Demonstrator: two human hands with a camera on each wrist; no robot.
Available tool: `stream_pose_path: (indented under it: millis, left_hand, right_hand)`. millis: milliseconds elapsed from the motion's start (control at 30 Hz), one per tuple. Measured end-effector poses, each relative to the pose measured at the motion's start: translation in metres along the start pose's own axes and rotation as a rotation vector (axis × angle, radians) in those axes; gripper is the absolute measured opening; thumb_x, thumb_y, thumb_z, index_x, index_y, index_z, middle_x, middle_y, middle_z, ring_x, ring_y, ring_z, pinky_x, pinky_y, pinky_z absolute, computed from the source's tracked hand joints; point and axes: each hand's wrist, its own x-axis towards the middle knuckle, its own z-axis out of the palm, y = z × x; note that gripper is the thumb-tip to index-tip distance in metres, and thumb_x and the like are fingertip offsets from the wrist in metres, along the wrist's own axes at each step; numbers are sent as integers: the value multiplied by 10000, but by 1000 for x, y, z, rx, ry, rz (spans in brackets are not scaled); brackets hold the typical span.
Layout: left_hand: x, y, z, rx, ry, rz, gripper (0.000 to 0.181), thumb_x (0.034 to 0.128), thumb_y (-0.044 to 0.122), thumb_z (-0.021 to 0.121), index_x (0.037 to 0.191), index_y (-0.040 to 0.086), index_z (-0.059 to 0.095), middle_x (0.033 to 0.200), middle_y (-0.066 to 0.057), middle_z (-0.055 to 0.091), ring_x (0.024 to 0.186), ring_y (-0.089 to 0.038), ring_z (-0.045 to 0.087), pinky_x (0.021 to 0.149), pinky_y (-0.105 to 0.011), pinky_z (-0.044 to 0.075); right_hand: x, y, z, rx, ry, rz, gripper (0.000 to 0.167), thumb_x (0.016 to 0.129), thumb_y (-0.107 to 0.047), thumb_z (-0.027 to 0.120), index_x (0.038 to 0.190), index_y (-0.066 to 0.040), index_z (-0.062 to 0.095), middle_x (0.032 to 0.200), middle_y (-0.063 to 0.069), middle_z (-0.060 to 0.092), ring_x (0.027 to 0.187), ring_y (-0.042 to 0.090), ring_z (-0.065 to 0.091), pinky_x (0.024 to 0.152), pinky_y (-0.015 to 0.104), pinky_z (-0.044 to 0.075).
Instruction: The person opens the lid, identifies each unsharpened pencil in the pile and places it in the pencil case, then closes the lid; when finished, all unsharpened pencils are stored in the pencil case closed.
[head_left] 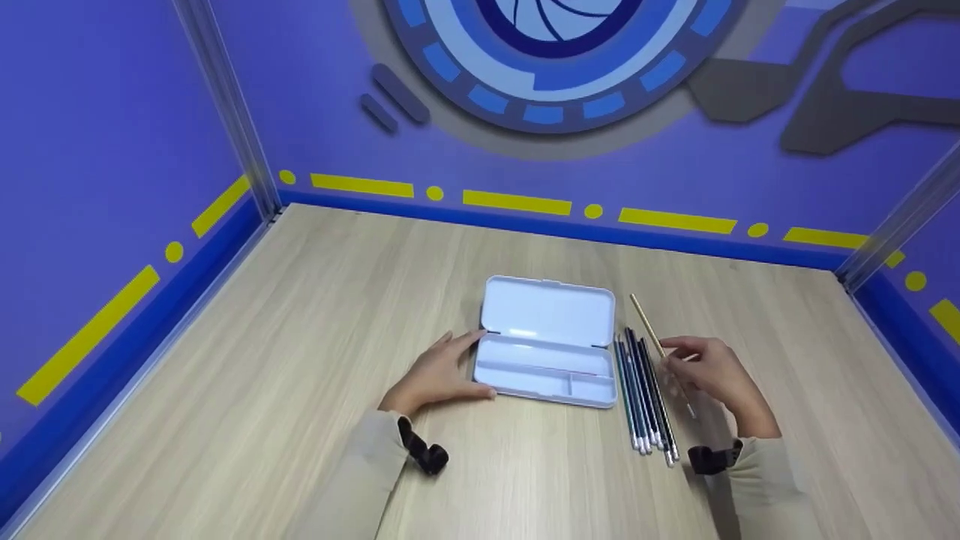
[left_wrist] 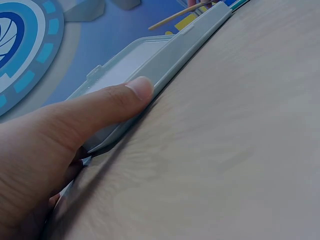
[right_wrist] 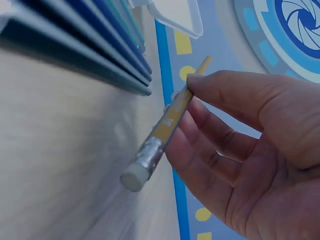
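Observation:
A white pencil case (head_left: 536,397) lies with its lid (head_left: 547,313) raised toward the back wall, its divided tray showing. My left hand (head_left: 437,375) holds the case's left end, the thumb (left_wrist: 117,102) along the front wall and the fingers around the left side. A yellow pencil (head_left: 646,322) with a white eraser (right_wrist: 134,179) is pinched between thumb and fingers of my right hand (head_left: 714,373), slanting above the table. Right beside the case, several dark pencils (head_left: 643,390) lie in a bunch, eraser ends toward me.
The wood-grain table (head_left: 360,300) is bounded by a blue back wall (head_left: 322,127) and side walls with metal corner posts (head_left: 232,105). Each wrist wears a black camera mount, one (head_left: 429,456) on the left and one (head_left: 712,459) on the right.

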Motion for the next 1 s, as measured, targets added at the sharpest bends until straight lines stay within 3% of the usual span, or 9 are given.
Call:
stream_pose_path:
  millis: [100, 367, 567, 1000]
  left_hand:
    - [1, 0, 0, 4, -1, 12, 1018, 634, 560, 827, 1485, 229, 376, 1518, -20, 406, 1432, -440, 222, 1178, -548, 219]
    - [1, 0, 1, 1, 0, -23, 1025, 622, 569, 829, 1486, 260, 372, 1527, 8, 389, 1435, -446, 206, 1169, -567, 221]
    - [1, 0, 1, -2, 1, -11, 1032, 623, 572, 829, 1485, 229, 377, 1522, -13, 400, 1430, -457, 212, 1164, -576, 228]
    - [0, 2, 0, -1, -7, -36, 1016, 630, 554, 831, 1486, 254, 373, 1530, -19, 387, 1431, -458, 207, 1153, -587, 244]
  right_hand:
    - [3, -5, -1, 17, 12, -7, 372, 905, -62, 609, 1255, 60, 586, 1017, 206, 667, 754, 156, 590, 574, 271, 550]
    - [13, -19, 2, 17, 29, -39, 330, 922, -52, 598, 1235, 52, 607, 1057, 233, 662, 823, 187, 618, 624, 247, 576]
    - [19, -28, 7, 4, 21, -89, 299, 922, -42, 597, 1204, 51, 631, 1053, 233, 674, 862, 283, 644, 626, 255, 575]
    - [33, -51, 20, -50, -11, -194, 237, 890, -28, 640, 1117, -17, 710, 1039, 180, 707, 764, 196, 610, 589, 194, 497]
